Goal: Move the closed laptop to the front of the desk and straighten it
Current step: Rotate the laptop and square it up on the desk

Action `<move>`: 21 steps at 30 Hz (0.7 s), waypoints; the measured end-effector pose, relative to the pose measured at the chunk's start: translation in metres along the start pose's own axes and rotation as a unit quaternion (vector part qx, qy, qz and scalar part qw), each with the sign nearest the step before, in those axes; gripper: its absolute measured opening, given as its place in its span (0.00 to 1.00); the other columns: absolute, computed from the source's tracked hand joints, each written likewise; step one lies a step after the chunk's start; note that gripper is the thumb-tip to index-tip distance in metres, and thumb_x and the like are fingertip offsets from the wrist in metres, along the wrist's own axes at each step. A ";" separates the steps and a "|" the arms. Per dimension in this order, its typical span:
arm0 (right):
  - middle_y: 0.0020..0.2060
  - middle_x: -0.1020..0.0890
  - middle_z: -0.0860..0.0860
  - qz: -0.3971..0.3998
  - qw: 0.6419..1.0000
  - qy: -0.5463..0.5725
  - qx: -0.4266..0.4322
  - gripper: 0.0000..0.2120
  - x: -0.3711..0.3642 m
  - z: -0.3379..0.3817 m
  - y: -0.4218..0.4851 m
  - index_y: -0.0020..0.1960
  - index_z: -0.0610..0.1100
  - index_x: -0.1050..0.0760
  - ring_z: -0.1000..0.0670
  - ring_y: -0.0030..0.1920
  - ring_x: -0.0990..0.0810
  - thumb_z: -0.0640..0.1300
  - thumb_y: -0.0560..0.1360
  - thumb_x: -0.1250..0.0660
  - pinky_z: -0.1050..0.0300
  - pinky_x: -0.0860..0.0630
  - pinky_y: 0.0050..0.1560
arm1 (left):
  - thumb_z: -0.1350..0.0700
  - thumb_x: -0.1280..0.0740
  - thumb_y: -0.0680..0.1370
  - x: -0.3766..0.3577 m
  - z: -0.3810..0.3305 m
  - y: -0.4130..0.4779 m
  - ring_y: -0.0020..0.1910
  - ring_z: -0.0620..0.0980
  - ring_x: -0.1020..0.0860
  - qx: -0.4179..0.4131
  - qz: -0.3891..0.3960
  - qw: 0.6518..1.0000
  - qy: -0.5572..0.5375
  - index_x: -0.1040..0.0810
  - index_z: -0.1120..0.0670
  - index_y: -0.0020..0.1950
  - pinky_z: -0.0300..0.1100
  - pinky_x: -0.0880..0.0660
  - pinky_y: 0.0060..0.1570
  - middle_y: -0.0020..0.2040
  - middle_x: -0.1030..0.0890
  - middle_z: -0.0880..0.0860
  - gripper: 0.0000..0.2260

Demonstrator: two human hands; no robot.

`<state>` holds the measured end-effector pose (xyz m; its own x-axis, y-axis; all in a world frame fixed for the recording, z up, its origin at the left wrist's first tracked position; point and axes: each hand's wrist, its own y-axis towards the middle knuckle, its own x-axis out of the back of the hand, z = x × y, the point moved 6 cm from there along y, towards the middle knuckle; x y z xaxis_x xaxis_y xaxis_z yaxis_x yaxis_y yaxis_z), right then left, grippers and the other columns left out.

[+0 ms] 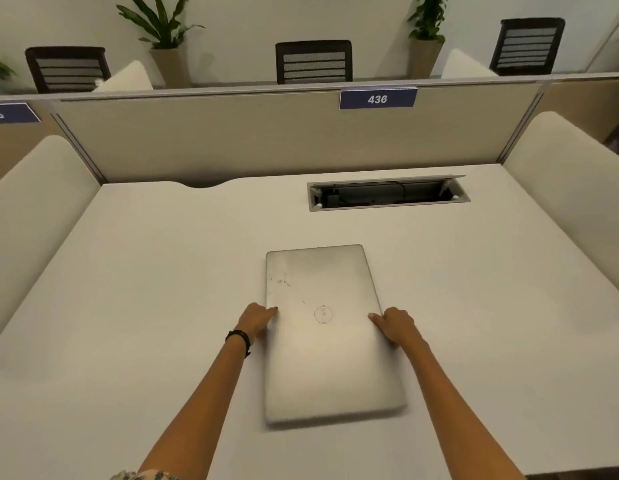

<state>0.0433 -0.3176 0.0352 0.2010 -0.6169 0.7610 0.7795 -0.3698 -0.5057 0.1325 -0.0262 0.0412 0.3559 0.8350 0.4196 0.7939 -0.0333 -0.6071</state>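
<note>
The left hand (258, 322) and right hand (398, 327) clamp the closed laptop (327, 336) between them, one on each long edge, fingers curled. It lies mid-counter (145, 289), long axis running near-to-far, slightly skewed; both hands equally close.

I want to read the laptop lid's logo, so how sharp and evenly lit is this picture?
Head view: warm, soft light with only faint shadows; the laptop shows a pale sheen near its front, slightly smeared edges, and a barely legible logo; wide-angle distortion bows the desk and the partition.
</note>
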 end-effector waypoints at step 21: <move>0.33 0.27 0.45 -0.044 0.984 0.128 0.114 0.13 0.026 0.088 0.022 0.36 0.41 0.32 0.46 0.30 0.24 0.46 0.76 0.38 0.45 0.20 0.41 | 0.57 0.40 0.80 0.057 0.072 -0.057 0.51 0.53 0.27 -0.056 -0.064 0.996 -0.022 0.24 0.53 0.51 0.46 0.29 0.57 0.50 0.26 0.53 0.05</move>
<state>0.1173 -0.2804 0.0795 -0.0067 -0.7552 0.6554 0.9056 -0.2825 -0.3163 0.0723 0.0630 0.0513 0.2286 0.8598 0.4567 0.8818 0.0160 -0.4714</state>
